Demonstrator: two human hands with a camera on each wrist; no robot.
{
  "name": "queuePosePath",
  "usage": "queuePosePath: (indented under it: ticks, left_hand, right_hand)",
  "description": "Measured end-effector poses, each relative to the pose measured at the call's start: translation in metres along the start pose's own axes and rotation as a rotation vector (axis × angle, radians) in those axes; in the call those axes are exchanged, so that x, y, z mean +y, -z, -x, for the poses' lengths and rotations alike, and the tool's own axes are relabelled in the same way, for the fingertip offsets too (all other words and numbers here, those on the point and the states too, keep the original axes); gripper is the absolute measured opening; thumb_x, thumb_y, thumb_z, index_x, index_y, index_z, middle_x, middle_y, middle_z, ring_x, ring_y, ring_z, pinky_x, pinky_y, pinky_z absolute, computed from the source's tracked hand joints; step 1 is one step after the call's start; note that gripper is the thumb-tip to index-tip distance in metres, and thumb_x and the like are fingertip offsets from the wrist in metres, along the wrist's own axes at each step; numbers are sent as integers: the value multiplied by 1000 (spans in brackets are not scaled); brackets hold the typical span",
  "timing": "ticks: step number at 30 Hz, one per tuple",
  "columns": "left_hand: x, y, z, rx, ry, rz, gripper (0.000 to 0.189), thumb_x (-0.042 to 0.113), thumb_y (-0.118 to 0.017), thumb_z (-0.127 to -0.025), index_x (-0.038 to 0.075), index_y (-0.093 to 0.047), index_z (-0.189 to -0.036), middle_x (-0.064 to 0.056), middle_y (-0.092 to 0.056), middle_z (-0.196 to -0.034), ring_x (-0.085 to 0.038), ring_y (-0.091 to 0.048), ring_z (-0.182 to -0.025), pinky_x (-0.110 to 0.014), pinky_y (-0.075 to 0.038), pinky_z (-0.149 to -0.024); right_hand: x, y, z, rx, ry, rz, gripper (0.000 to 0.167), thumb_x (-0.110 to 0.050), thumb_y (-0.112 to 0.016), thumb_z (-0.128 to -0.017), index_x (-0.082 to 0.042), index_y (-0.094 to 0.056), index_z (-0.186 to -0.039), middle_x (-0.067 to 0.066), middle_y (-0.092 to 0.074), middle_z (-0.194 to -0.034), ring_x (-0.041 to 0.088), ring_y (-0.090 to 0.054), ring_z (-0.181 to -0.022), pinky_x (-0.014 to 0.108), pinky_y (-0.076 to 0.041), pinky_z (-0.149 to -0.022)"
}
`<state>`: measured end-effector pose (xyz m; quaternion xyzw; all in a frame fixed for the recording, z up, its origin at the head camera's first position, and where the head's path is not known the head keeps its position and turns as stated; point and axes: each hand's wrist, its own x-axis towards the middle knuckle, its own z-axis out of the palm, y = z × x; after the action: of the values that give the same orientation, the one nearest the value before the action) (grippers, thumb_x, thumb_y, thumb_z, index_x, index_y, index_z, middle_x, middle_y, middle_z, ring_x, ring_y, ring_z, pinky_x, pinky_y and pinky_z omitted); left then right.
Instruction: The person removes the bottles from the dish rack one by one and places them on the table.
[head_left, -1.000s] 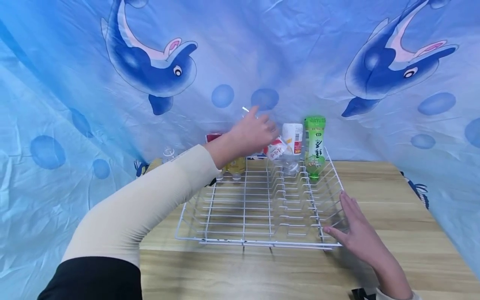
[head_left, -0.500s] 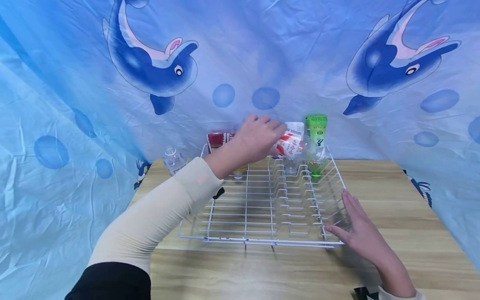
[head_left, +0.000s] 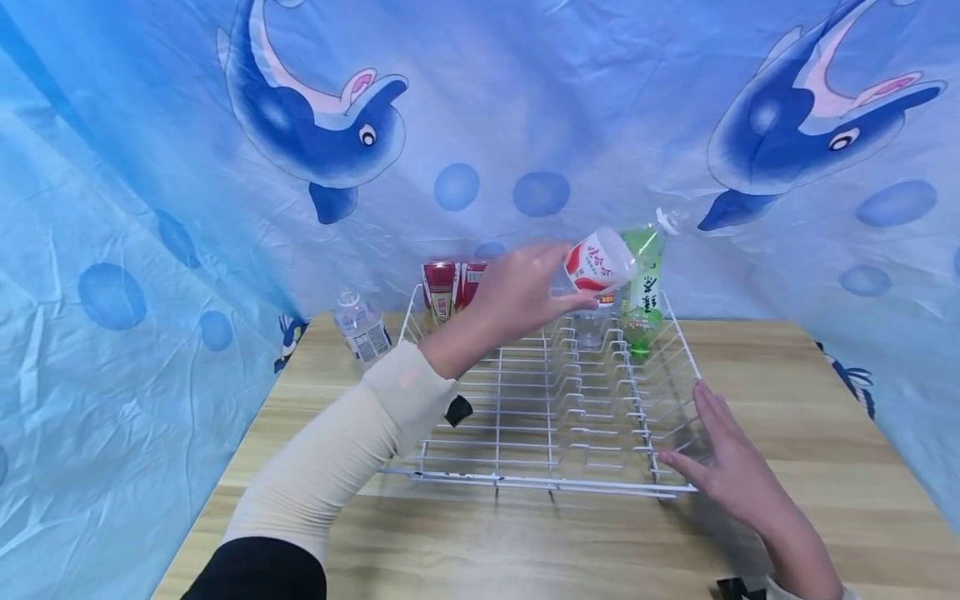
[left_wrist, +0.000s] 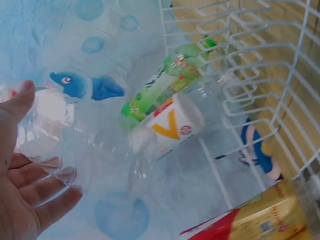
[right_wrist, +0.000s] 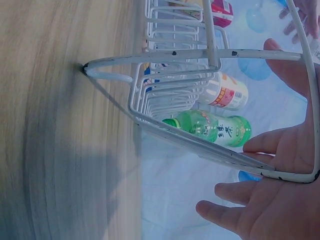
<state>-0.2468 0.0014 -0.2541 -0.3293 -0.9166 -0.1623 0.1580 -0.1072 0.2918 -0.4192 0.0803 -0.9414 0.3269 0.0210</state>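
My left hand [head_left: 521,287] grips a clear plastic bottle [head_left: 597,260] with a red-and-white label, tilted with its neck up to the right. The left wrist view shows thumb and fingers around the clear bottle [left_wrist: 85,135]. Behind it, a green tea bottle [head_left: 643,308] stands upside down in the white wire dish rack [head_left: 551,479]. Next to that is another clear bottle [left_wrist: 175,125] with a white label, partly hidden in the head view. My right hand [head_left: 738,475] rests on the rack's front right corner, its fingers [right_wrist: 227,212] spread and fairly straight.
Red-and-gold bottles [head_left: 442,287] stand in the rack's back left, partly covered by the left arm. A clear bottle [head_left: 363,329] stands outside the rack on the wooden table [head_left: 480,550]. A blue dolphin-print sheet [head_left: 495,108] hangs behind and at the sides.
My left hand has lifted the bottle and moved right, turning it from neck-down to neck-up in front of the green bottle. The right hand stays on the rack. The view has shifted slightly.
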Motion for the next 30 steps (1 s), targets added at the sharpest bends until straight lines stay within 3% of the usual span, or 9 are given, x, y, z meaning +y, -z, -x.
queuePosePath:
  ticks: [5,11,16,22,30]
  left_hand:
    - [-2,-9,0,-8,68,215,68,55,-78,-84,14,-62,-136,3,-70,-113,-10,-62,-92,-22,-54,-72]
    - [-7,-16,3,-15,175,612,56,49,-80,-84,17,-65,-128,7,-69,-116,-9,-64,-107,-31,-56,-90]
    - [-14,-23,12,-57,162,864,54,41,-77,-90,15,-63,-134,4,-69,-119,-10,-65,-106,-31,-57,-86]
    - [-23,-27,22,-108,134,969,59,39,-76,-91,16,-58,-142,3,-69,-124,-12,-64,-112,-33,-56,-91]
    - [-23,-24,19,-111,77,1021,63,29,-74,-94,11,-50,-149,-4,-65,-134,-16,-60,-124,-33,-51,-100]
  right_hand:
    - [2,1,5,7,-18,2,110,-42,-75,-91,-2,0,-161,19,6,-167,43,8,-151,69,-4,-115]
    - [2,3,5,24,-14,6,109,-40,-75,-91,-2,-1,-161,20,5,-167,43,7,-151,70,-4,-114]
    - [0,0,4,20,-1,-15,110,-38,-77,-90,-3,-1,-161,20,3,-167,44,7,-151,69,-4,-115]
    - [-3,-4,3,-4,-19,-14,112,-42,-77,-89,-3,-1,-161,20,3,-167,45,5,-151,71,-7,-113]
    - [-2,-1,3,-16,-36,5,114,-45,-76,-88,-4,1,-161,19,5,-167,44,7,-151,72,-9,-113]
